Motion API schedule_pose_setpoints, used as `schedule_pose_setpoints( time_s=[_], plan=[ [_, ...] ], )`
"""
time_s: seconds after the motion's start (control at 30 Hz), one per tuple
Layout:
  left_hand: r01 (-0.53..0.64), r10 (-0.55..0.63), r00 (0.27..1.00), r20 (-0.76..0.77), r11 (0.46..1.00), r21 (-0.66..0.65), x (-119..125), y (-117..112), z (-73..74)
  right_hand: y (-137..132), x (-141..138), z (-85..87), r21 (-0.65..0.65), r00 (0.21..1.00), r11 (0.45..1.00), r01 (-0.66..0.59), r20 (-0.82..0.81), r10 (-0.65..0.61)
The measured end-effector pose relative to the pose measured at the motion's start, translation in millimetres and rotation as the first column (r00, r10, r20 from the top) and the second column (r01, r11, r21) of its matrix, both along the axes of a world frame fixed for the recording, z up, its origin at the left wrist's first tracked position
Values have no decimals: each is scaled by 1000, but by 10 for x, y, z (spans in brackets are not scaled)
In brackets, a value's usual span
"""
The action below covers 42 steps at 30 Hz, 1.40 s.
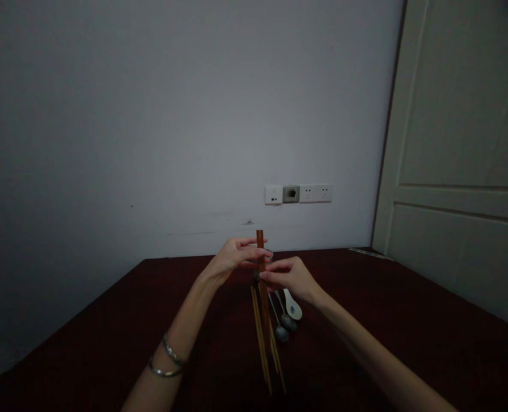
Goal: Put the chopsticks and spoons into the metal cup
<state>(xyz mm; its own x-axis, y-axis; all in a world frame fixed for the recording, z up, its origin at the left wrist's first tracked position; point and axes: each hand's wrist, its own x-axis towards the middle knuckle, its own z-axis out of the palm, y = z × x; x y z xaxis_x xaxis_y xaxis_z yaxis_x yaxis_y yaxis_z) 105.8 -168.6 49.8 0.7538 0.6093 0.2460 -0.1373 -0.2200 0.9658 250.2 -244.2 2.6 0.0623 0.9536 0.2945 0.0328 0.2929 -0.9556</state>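
Clamped by the left fingers (254,252) near the top and the right fingers (276,278) just below, the reddish-brown chopsticks (264,298) run near-vertical in view, their long lower part extending beneath both grips, nearer the right hand.

Dk red-brown table (408,297). About midway betw. L & R edges: light chopsticks (261,337), pointing twd near edge; just R, 2 metal spoons (282,333), then white spoon (294,310), bowls twd near edge. Thin strip (369,253) nr far R corner.
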Motion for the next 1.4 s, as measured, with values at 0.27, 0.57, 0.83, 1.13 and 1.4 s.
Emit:
schedule_pose_setpoints(
  time_s=[0.27,0.57,0.83,1.13,1.4],
  plan=[
    [-197,210,976,61,967,-164,-98,588,-227,362,250,218,-6,992,995,103,-73,-103],
    [-493,432,870,-239,790,-365,-342,1572,-1247,1302,775,777,183,983,967,178,-85,-165],
    [-502,409,863,-298,765,-403,-420,1774,-1668,1982,868,518,106,971,966,237,-61,-232],
    [-495,404,867,-292,767,-409,-416,1860,-1803,2150,793,40,-34,972,973,227,64,-224],
    [-498,424,866,-265,773,-392,-416,1847,-1817,2175,833,-243,-134,963,958,255,125,-239]
  ],
)
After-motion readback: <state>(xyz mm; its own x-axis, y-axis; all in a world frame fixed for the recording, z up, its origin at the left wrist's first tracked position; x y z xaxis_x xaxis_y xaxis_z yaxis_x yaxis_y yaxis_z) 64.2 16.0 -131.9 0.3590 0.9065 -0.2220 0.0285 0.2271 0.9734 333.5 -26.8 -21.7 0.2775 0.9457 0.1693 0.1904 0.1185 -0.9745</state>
